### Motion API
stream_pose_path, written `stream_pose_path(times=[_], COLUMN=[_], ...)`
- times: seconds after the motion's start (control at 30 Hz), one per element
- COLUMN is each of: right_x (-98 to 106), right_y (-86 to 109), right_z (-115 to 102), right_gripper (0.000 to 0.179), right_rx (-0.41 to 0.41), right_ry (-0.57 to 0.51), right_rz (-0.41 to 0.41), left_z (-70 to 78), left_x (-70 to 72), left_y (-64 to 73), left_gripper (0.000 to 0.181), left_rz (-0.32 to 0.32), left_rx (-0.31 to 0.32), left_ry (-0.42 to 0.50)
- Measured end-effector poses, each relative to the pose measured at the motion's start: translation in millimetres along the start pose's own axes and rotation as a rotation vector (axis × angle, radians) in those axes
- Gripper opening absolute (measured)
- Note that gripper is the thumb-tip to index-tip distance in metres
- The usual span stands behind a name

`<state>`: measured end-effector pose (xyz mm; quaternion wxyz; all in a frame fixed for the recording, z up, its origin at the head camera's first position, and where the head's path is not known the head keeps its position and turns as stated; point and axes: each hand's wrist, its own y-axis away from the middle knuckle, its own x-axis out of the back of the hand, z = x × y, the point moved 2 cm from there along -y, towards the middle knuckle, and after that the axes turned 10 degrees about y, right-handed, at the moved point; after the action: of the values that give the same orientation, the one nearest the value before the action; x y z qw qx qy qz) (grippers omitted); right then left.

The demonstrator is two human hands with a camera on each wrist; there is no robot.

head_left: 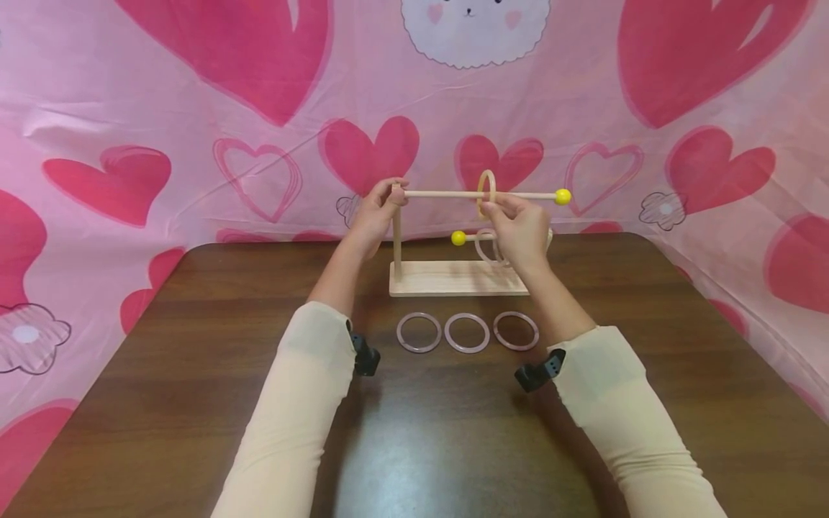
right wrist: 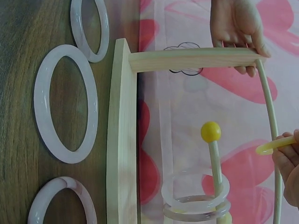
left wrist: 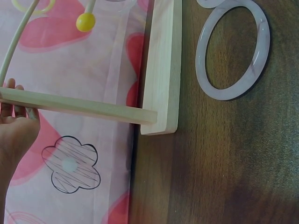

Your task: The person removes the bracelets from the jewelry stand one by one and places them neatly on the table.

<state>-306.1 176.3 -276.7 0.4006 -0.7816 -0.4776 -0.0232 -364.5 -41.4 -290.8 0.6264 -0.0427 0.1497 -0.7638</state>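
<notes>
A wooden display stand (head_left: 447, 279) has two rods at different heights. My left hand (head_left: 376, 216) holds the top of its left post (head_left: 397, 241), fingers behind the wood, where the upper rod (head_left: 440, 194) begins. With my right hand (head_left: 526, 234) I pinch a yellow bangle (head_left: 488, 173); it encircles the upper rod, partway along from the yellow ball (head_left: 563, 196) at the free end. Pale translucent bangles (right wrist: 196, 203) hang on the lower rod (right wrist: 215, 161), partly hidden behind my right hand in the head view.
On the brown table (head_left: 427, 432), three pale lilac bangles lie in a row before the stand: a left one (head_left: 419, 350), a middle one (head_left: 467, 350) and a right one (head_left: 516, 349). A pink heart-print cloth (head_left: 194, 86) hangs behind. The lower rod ends in a yellow ball (head_left: 458, 238).
</notes>
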Motion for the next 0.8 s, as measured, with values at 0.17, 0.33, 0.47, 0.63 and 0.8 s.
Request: stream_pose_path(times=[0.17, 0.33, 0.47, 0.63, 0.8], right_x=[2, 6, 10, 14, 18], right_y=[-2.4, -4.5, -5.6, -7.2, -7.5], right_z=[2, 2, 4, 9, 12], right_gripper=[0.02, 0.021, 0.022, 0.021, 0.021], right_rx=[-0.013, -0.007, -0.003, -0.002, -0.009], right_ry=[0.006, -0.028, -0.013, -0.009, -0.011], right_rz=[0.001, 0.007, 0.027, 0.038, 0.05], left_z=[0.3, 0.4, -0.1, -1.1, -1.0], left_x=[-0.4, -0.3, -0.1, 0.7, 0.3], left_y=[0.5, 0.9, 0.5, 0.5, 0.1], left_gripper=[0.035, 0.035, 0.036, 0.036, 0.035], left_rz=[-0.007, -0.014, -0.014, -0.018, -0.029], left_rx=[-0.007, -0.011, -0.012, -0.025, -0.043], left_ry=[0.011, 0.006, 0.004, 0.02, 0.039])
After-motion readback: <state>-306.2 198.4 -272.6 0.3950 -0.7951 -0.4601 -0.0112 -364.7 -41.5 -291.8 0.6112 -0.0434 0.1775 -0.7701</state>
